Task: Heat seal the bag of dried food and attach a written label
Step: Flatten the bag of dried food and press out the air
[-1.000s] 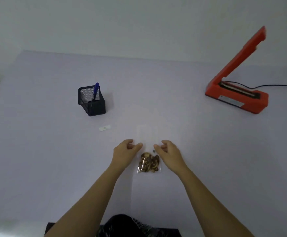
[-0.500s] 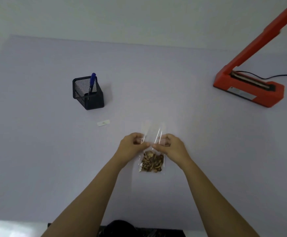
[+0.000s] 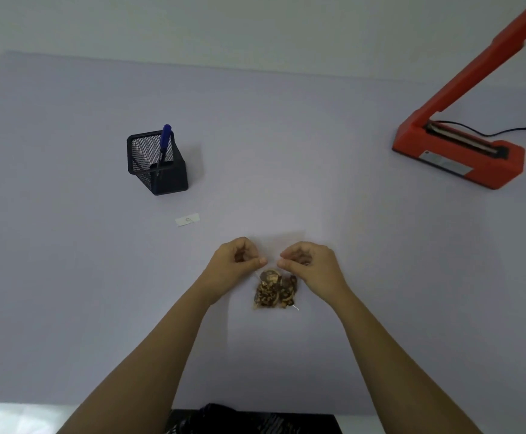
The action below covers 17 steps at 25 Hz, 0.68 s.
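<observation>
- Left hand (image 3: pixel 238 264) curled into a loose fist, thumb and forefinger pinched on the upper left edge of the clear plastic bag (image 3: pixel 275 291).
- Right hand (image 3: pixel 310 265) curled likewise, fingertips pinched on the bag's upper right edge, just apart from the left thumb.
- Bag low on the pale lilac table (image 3: pixel 286 151), at centre near the front edge, between the two hands; brown dried food slices bunched in its lower part, the transparent top hard to make out against the surface.
- Whether the bag rests fully on the table or is lifted slightly: cannot tell.
- Small white label (image 3: pixel 187 219) flat on the table, up and to the left of the hands, with a faint mark on it too small to read.
- Black mesh pen holder (image 3: pixel 157 162) beyond the label, upright, with a blue pen (image 3: pixel 164 142) leaning inside it.
- Orange heat sealer (image 3: pixel 462 151) well apart at far right, arm raised steeply open, sealing strip exposed on the base.
- Black cord (image 3: pixel 512 130) trailing from the sealer toward the right edge.
</observation>
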Each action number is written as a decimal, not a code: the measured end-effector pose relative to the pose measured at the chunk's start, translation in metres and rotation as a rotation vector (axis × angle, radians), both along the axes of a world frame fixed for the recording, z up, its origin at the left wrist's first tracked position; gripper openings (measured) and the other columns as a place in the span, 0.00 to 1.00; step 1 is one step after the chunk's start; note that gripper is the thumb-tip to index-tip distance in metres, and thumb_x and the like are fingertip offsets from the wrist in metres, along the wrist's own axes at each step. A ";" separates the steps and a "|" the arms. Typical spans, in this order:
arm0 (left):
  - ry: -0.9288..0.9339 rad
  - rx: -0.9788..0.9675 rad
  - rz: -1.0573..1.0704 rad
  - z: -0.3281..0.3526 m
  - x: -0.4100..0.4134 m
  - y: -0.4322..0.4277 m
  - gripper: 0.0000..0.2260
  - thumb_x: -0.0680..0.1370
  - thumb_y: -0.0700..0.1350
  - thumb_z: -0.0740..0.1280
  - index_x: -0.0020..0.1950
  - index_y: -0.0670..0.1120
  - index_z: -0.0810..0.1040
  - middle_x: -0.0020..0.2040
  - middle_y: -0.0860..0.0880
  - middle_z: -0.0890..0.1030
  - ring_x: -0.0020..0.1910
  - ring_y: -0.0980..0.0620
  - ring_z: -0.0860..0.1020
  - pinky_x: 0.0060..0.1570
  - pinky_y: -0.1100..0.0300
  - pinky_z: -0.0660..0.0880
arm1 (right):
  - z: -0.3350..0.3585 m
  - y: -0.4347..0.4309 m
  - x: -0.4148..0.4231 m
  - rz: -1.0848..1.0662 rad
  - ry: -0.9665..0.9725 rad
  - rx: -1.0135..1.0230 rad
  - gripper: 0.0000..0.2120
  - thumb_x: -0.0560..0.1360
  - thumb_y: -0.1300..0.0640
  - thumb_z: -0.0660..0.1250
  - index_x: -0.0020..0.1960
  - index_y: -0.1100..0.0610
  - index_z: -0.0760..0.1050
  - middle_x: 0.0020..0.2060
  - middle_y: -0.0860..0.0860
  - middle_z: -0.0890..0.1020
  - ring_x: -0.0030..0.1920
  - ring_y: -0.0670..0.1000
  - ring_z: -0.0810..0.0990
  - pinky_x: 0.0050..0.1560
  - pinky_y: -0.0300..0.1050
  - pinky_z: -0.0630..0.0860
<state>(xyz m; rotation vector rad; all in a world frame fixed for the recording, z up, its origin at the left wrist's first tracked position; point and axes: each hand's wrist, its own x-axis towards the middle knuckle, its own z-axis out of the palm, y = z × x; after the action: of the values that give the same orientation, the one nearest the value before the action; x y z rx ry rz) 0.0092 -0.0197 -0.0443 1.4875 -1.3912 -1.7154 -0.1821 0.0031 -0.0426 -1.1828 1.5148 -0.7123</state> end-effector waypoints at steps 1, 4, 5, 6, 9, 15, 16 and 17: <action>0.010 0.014 -0.016 0.000 0.000 -0.001 0.08 0.73 0.40 0.71 0.39 0.44 0.72 0.36 0.50 0.79 0.40 0.52 0.78 0.44 0.57 0.73 | -0.001 0.000 0.001 -0.010 0.002 -0.020 0.07 0.67 0.59 0.75 0.39 0.50 0.79 0.36 0.49 0.83 0.36 0.41 0.80 0.40 0.31 0.76; 0.031 0.035 -0.073 0.001 0.001 -0.002 0.09 0.75 0.40 0.69 0.42 0.44 0.68 0.31 0.55 0.81 0.37 0.53 0.80 0.42 0.57 0.72 | -0.003 0.000 0.002 -0.014 0.014 -0.035 0.07 0.67 0.57 0.75 0.39 0.48 0.78 0.36 0.49 0.83 0.38 0.44 0.81 0.40 0.33 0.77; 0.017 0.033 -0.088 0.002 0.001 -0.002 0.09 0.75 0.40 0.69 0.44 0.44 0.68 0.34 0.53 0.83 0.37 0.52 0.80 0.42 0.56 0.73 | -0.004 0.001 0.002 -0.011 0.022 -0.032 0.08 0.67 0.57 0.75 0.39 0.47 0.78 0.36 0.49 0.83 0.38 0.46 0.81 0.40 0.35 0.77; 0.004 0.029 -0.097 0.002 0.001 -0.002 0.09 0.74 0.40 0.70 0.47 0.45 0.69 0.38 0.50 0.85 0.40 0.49 0.82 0.46 0.55 0.75 | -0.005 0.002 0.002 -0.009 0.029 -0.031 0.08 0.68 0.57 0.75 0.40 0.46 0.78 0.36 0.49 0.83 0.39 0.48 0.81 0.40 0.37 0.77; -0.024 -0.001 -0.086 0.004 -0.001 -0.001 0.15 0.72 0.39 0.71 0.54 0.47 0.70 0.44 0.46 0.85 0.45 0.49 0.83 0.53 0.56 0.76 | -0.005 0.005 0.001 -0.001 -0.010 -0.007 0.07 0.69 0.56 0.74 0.44 0.47 0.78 0.38 0.49 0.83 0.41 0.46 0.82 0.43 0.36 0.77; -0.040 -0.042 -0.056 0.003 0.000 0.001 0.17 0.72 0.39 0.72 0.58 0.50 0.72 0.43 0.48 0.86 0.44 0.54 0.83 0.53 0.59 0.76 | -0.004 0.010 -0.002 0.018 -0.124 0.146 0.07 0.68 0.59 0.74 0.45 0.54 0.81 0.39 0.50 0.85 0.41 0.42 0.83 0.42 0.31 0.76; -0.045 -0.047 -0.049 0.002 0.000 0.003 0.18 0.72 0.40 0.72 0.59 0.51 0.73 0.43 0.49 0.86 0.44 0.55 0.83 0.53 0.60 0.76 | -0.005 0.012 -0.001 -0.011 -0.139 0.157 0.06 0.68 0.60 0.74 0.44 0.54 0.81 0.38 0.50 0.84 0.39 0.41 0.83 0.41 0.29 0.75; -0.045 -0.041 -0.035 0.001 0.000 0.004 0.18 0.72 0.41 0.72 0.60 0.51 0.73 0.43 0.49 0.86 0.45 0.56 0.83 0.53 0.60 0.76 | -0.005 0.013 0.001 -0.029 -0.150 0.161 0.06 0.68 0.60 0.75 0.43 0.53 0.81 0.37 0.50 0.84 0.38 0.41 0.83 0.40 0.29 0.75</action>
<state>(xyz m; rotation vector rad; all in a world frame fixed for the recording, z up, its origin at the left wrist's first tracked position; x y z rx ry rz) 0.0096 -0.0158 -0.0430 1.4959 -1.4749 -1.6741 -0.1814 0.0157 -0.0477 -0.9673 1.4382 -0.6694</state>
